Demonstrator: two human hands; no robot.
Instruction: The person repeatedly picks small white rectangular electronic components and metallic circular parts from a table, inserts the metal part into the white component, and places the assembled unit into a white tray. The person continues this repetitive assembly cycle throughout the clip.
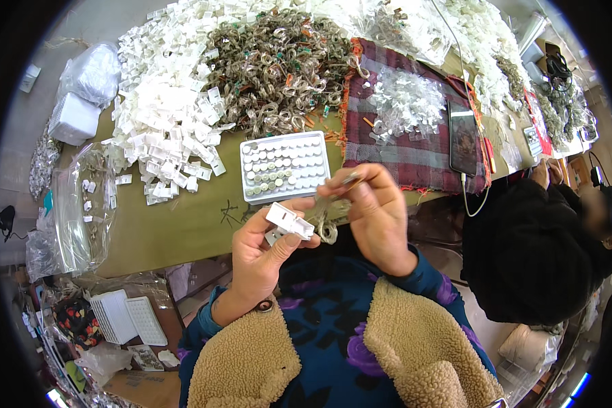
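Note:
My left hand (257, 255) is closed around a small white plastic housing (284, 219), its hollow side facing up. A second white piece seems to sit under it, partly hidden by the fingers. Beside it, my right hand (379, 221) pinches the end of a clear coiled cable (328, 231), which hangs between the two hands. Something small and shiny shows at the right fingertips, too small to make out. Just beyond the hands lies a white tray (246, 189) with rows of small round discs, some silvery.
A heap of white housings (170, 136) covers the table's far left, with a pile of coiled cables (272, 75) beside it. Small clear parts (404, 102) and a phone (463, 139) lie on a plaid cloth (367, 156). A person in black (530, 251) sits at right.

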